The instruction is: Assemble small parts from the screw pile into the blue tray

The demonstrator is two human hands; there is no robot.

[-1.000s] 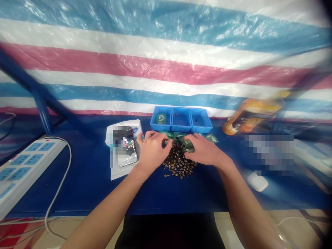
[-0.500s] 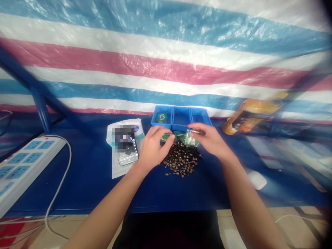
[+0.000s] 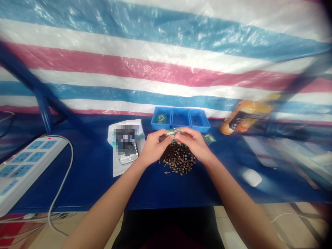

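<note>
My left hand and my right hand meet above a pile of small screws. Between their fingertips they pinch a small clear plastic packet with a greenish tint; what it contains cannot be made out. The screws have dark shanks and brassy ends. Just beyond my right hand a similar green packet lies on the blue table. Behind the hands stand three joined blue bins, and another green packet lies in the left one.
Left of my hands a phone rests on a white packet. A power strip with a cable sits at far left. An orange bottle and a white mouse-like object are on the right. A striped sheet hangs behind.
My right hand has moved left with the packet, and my left hand now grips it too. The hands have come together over the screws, and a green packet now shows at right.
</note>
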